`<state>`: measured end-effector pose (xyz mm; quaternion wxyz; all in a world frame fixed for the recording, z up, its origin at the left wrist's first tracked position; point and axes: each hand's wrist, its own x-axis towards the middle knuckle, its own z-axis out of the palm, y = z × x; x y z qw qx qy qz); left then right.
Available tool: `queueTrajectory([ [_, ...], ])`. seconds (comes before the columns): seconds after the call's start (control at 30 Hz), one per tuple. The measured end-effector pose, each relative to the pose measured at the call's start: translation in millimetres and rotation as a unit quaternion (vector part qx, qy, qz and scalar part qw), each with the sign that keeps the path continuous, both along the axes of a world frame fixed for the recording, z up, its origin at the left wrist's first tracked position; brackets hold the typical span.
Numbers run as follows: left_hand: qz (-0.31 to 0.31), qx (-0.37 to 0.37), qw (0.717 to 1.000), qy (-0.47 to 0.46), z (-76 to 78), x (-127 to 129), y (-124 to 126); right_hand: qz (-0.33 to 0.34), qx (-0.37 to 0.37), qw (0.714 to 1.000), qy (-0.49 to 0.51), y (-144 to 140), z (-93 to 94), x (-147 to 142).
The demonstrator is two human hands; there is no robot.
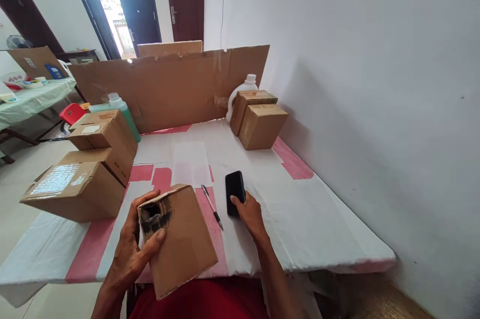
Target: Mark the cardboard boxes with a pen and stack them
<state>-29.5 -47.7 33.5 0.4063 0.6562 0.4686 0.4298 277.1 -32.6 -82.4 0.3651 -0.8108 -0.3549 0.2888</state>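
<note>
Black-smeared brown box (183, 246), black phone (234, 184), pink-patched white tablecloth (300, 224), green jug (128, 121).

On the table (307, 229) before you, a pen (212, 206) lies between box (187, 244), left, and phone (233, 184), right; a cardboard sheet (176, 94) stands behind them.

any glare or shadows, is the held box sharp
Head view: daylight burns out the opening beside the dark blue door; head view: glare whitens the top of the front-left brown cardboard box; head view: soft shadow on white wall; head view: the holed brown cardboard box in the left hand looks fairly sharp.
</note>
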Motion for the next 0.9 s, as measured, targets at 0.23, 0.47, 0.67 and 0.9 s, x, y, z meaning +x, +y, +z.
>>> queueTrajectory([
  [0.23, -0.048, 0.014, 0.999, 0.011, -4.4, -5.6, 5.6, -0.001, 0.240, 0.857, 0.456, -56.2, 53.2, -41.4],
  [0.47, -0.060, 0.039, 0.997, 0.024, -1.2, 1.4, 1.1, 0.189, 0.178, 0.648, 0.716, -89.2, 141.9, -91.6],
  [0.67, -0.028, 0.069, 0.997, 0.017, -10.0, -3.1, -0.4, 0.304, 0.033, 0.561, 0.770, -91.4, 125.6, -139.7],
  [0.9, -0.027, 0.058, 0.997, -0.035, -12.8, -3.9, 8.9, 0.258, 0.032, 0.579, 0.773, -91.0, 112.7, -150.0],
])
